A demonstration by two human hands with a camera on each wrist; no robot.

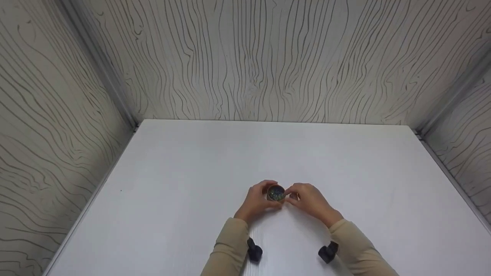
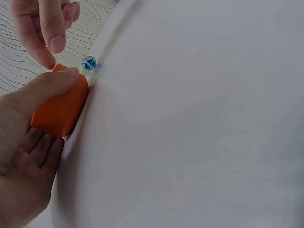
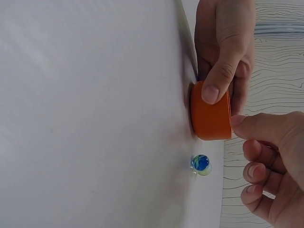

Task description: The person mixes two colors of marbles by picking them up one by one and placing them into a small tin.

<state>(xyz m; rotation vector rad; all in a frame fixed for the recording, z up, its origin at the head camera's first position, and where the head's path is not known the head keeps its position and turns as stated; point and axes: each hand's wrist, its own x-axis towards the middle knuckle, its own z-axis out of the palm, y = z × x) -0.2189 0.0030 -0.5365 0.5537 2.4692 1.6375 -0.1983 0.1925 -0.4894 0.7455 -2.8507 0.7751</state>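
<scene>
A small round orange cup [image 3: 211, 118] stands on the white table, with several dark, glassy marbles [image 1: 276, 193] inside, seen from above in the head view. My left hand [image 1: 261, 198] grips the cup round its side, thumb on the near wall. At the cup's right, my right hand [image 1: 307, 198] reaches to the rim with one fingertip right at it; the other fingers are loosely bent. Nothing shows between its fingertips in the left wrist view. A clear marble with blue and green swirls [image 3: 201, 163] lies on the table close to the cup, beneath the right hand.
The white table [image 1: 172, 161] reaches back to a wall [image 1: 245, 61] with a wood-grain pattern, and similar panels stand at both sides. A dark wrist-camera mount [image 1: 254, 251] sits at the left sleeve, another mount [image 1: 328, 252] at the right sleeve.
</scene>
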